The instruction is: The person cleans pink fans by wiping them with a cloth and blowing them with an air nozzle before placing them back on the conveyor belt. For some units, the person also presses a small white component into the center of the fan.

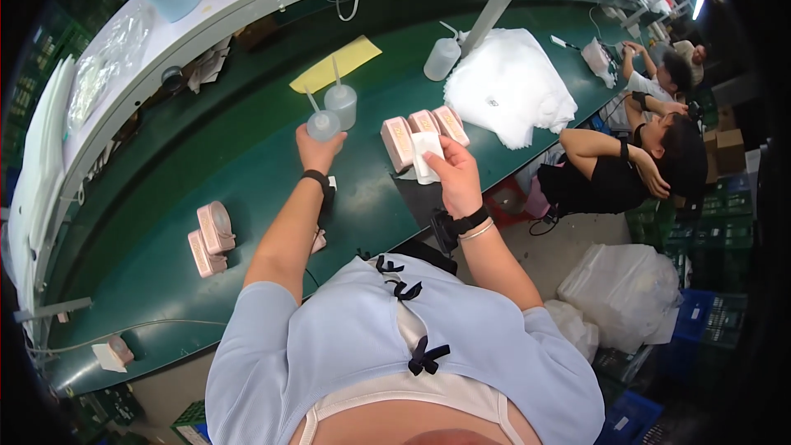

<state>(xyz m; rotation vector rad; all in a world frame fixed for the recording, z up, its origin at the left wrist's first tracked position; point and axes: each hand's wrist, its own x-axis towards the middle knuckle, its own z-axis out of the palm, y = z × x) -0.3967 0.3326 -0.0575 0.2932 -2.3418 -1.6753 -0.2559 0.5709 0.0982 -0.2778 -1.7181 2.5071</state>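
on the green table point(247, 156), mid-frame, left hand point(319, 151) is wrapped round the base of a small translucent squeeze bottle point(323, 124); palm hides the bottle's lower part. bottle stands upright, long axis vertical, thin nozzle pointing up & slightly left in the pic. a 2nd squeeze bottle point(341, 101) of the same kind stands just behind, touching or nearly so, can't tell which.

right hand point(456, 175) is raised above the table edge, fingers pinched on a folded white cloth point(425, 153); cloth's lower end is hidden behind the fingers, its upper part overlaps the pink boxes in view, so can't tell if it touches them. cloth hangs roughly upright.

three pink boxes point(422, 133) stand side by side in a row just behind the cloth, long sides tilted away to the right. two more pink cases point(211, 239) sit near the table's left part, well apart from both hands. a yellow sheet point(336, 64) lies flat beyond the bottles. a bigger bottle point(442, 56) & a heap of white bags point(509, 82) sit further right. another person point(634, 161) at far right is partly cut by the dark fisheye rim; detail there is hard to make out.
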